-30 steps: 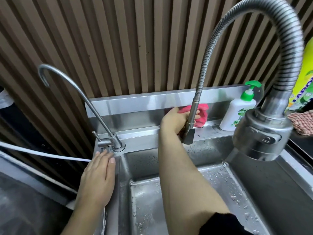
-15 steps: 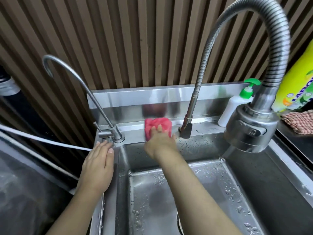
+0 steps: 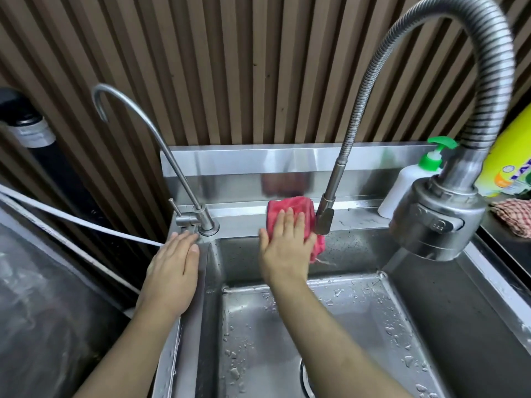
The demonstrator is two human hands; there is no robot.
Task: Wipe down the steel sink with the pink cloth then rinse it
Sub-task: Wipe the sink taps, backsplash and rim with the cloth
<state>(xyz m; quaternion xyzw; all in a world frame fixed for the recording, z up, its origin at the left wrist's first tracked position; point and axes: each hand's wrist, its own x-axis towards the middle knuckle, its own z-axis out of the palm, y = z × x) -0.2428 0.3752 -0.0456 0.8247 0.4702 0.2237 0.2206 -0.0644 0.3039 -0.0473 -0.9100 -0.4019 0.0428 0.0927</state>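
Two hands lie flat: your left hand (image 3: 172,268), fingers straight, rests on the nine-o'clock rim of the steel sink (image 3: 189,340), and your right hand (image 3: 284,248) presses the pink cloth (image 3: 290,209) onto the twelve-o'clock back ledge (image 3: 244,219), so wiping seems underway, with the basin and rinse remaining.

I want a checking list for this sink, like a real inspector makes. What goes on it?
Surface: steel sink, with water drops on the basin floor.
Job's things: pink cloth on the back ledge, hanging over the basin edge, beside the big faucet.
Clutter: white pump bottle, yellow bottle and checked cloth at the right.
Grips: right hand flat, pressing the pink cloth; left hand flat on the sink's left rim by the small tap.
Cables: white hose comes in from the left and passes out of sight behind the left hand.
Surroundings: brown slatted wall behind; spray head hangs over the basin's right side.
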